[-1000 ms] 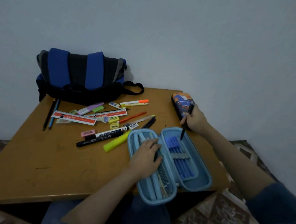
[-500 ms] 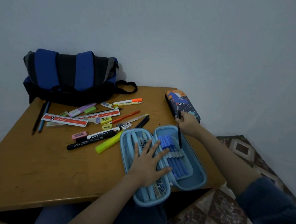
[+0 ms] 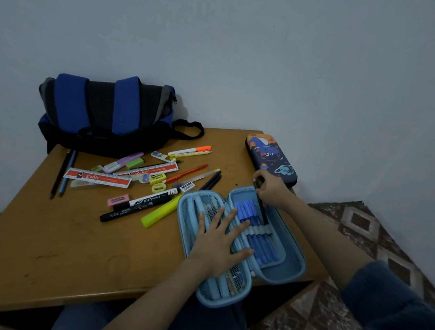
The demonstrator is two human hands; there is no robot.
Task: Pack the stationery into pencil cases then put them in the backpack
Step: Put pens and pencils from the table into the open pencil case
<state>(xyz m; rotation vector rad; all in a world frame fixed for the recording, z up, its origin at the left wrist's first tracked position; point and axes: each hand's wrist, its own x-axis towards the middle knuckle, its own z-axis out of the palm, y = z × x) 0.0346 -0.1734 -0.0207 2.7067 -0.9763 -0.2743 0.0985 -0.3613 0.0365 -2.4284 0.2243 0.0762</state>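
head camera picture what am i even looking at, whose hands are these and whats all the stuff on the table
No machine here: a person wears a camera on the head, so you look down at their own hands. The left hand lies flat, fingers spread, on an open light blue pencil case. The right hand pinches a dark pen, tip down among the blue pens in the case. Loose on the table lie rulers, a yellow highlighter, a pink eraser. A blue and black backpack sits at the back; a closed printed pencil case lies by the right hand.
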